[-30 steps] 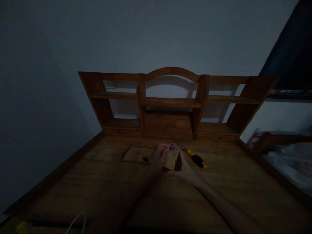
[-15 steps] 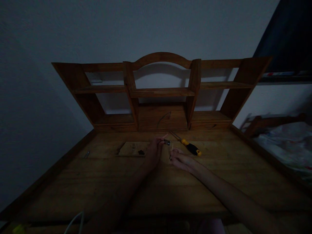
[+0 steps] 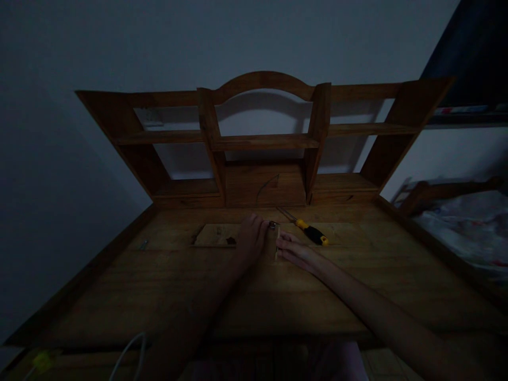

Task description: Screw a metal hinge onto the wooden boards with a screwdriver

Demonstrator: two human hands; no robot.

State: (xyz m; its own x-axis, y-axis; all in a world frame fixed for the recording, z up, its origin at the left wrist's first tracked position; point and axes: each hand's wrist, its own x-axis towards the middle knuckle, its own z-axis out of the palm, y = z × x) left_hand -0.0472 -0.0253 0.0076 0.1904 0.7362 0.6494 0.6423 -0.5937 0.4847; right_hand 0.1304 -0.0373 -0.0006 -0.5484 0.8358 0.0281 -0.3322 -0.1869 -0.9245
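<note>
My left hand (image 3: 252,236) is closed around a small metal piece (image 3: 272,225), likely hinge-like, though too dark to make out fully. Close beside it, my right hand (image 3: 294,250) pinches a thin, light wooden piece (image 3: 277,244) that stands on edge between the two hands. The metal piece is right by the top of that wooden piece; whether they touch I cannot tell. A screwdriver (image 3: 311,232) with a yellow and black handle lies just beyond my right hand, its shaft pointing to the back left. Under and left of my left hand lies a flat board strip (image 3: 216,234).
The wooden desk top (image 3: 159,296) has raised side edges. A shelf unit (image 3: 264,142) with several compartments stands along its back. A small metal part (image 3: 143,244) lies at the left. A pale cable (image 3: 127,352) hangs at the front left edge.
The view has tipped slightly down. My left hand has turned so its back covers more, and less of the metal piece shows. My right hand keeps its pinch on the wooden piece.
</note>
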